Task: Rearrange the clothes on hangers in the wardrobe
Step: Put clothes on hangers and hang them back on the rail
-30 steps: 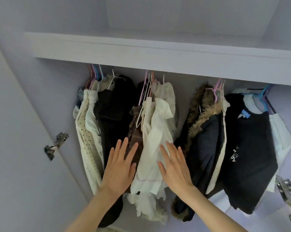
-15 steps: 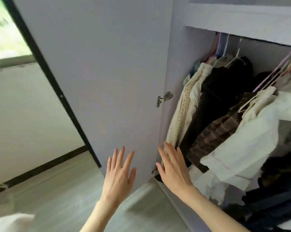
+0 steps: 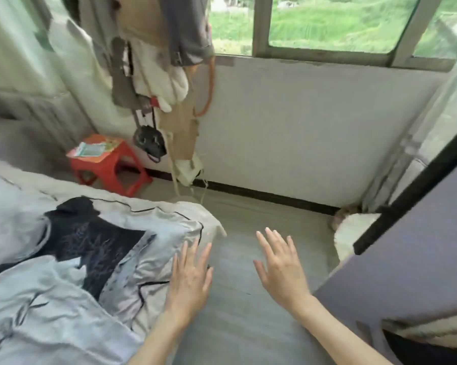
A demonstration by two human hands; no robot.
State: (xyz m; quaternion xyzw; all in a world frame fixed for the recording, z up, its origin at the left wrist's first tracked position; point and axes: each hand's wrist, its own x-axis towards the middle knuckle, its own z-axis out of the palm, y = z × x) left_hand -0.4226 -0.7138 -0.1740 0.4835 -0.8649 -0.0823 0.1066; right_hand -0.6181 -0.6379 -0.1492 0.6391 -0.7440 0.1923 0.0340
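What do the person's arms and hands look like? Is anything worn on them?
Both forearms are bare, with no sleeves in view. The left hand and the right hand wear no gloves, and no rings, watch or bracelet can be seen. The fingernails look short and unpainted.

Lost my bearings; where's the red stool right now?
In the head view the red stool stands upper left, on the floor beyond the bed, below the hanging clothes.

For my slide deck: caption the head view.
Both hands, left and right, open and empty above the floor, beside the bed.
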